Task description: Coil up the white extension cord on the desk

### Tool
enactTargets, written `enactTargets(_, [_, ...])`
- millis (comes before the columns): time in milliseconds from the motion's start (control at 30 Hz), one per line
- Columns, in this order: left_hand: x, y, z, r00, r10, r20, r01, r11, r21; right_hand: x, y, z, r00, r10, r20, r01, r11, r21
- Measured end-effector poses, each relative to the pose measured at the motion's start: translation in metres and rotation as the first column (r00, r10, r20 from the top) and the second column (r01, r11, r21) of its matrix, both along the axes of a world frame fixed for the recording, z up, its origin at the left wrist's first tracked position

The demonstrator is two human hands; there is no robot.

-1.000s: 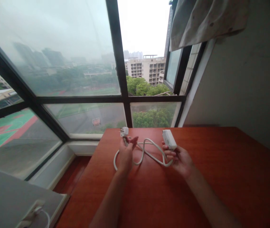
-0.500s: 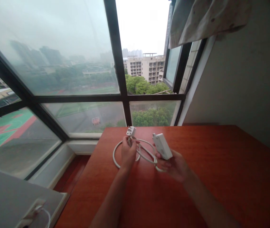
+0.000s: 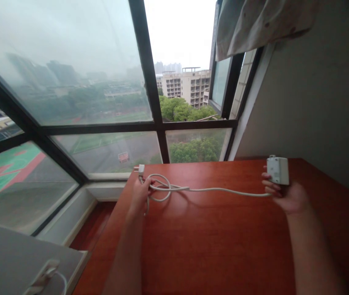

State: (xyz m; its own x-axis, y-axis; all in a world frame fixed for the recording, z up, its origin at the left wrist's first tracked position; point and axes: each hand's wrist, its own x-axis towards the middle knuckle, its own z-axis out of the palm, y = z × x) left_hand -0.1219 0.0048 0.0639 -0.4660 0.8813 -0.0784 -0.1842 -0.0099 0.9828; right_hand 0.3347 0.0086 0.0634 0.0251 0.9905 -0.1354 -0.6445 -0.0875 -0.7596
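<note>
My left hand (image 3: 138,196) is closed around a white cable (image 3: 205,189) just below its white plug (image 3: 140,168), near the far left edge of a red-brown wooden table (image 3: 211,241). A loose loop of the cable lies beside that hand. From there the cable runs nearly straight across to my right hand (image 3: 284,196), which grips a white square power adapter (image 3: 278,170) held upright above the table, close to the grey wall.
A large window with black frames (image 3: 149,90) stands behind the table. A grey wall (image 3: 315,102) bounds the right side, with cloth (image 3: 263,20) hanging at the top. At the lower left, a grey surface (image 3: 14,258) carries a white socket with a cable.
My hands have moved apart: the right hand carried the adapter far to the right, the left hand shifted left. The cable's coils have pulled out into a nearly straight line with one small loop.
</note>
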Motion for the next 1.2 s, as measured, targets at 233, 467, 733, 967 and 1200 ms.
enactTargets(233, [0.037,-0.019,0.012,0.86,-0.506,-0.067,0.506,0.862,-0.014,0.021,0.007,-0.015,0.867,-0.445,0.224,0.432,0.896,0.105])
enactTargets(467, [0.021,-0.016,0.013,0.87,-0.359,-0.338,0.38,0.925,-0.004,0.026,0.0,-0.009,0.727,-0.612,0.31,0.576,0.79,0.21])
enactTargets(733, [0.05,-0.03,0.022,0.745,-0.574,-0.339,0.608,0.794,-0.007,-0.06,0.009,-0.007,0.413,-0.531,0.74,0.332,0.844,0.421])
enactTargets(967, [0.091,-0.039,0.014,0.723,-0.618,-0.308,0.641,0.767,-0.034,-0.15,-0.027,0.007,0.448,-0.372,0.813,-0.218,0.837,0.503])
enactTargets(1200, [0.097,-0.038,0.017,0.865,-0.501,0.025,0.501,0.865,0.006,-0.204,-0.052,-0.011,0.339,-0.331,0.88,-0.232,0.878,0.42])
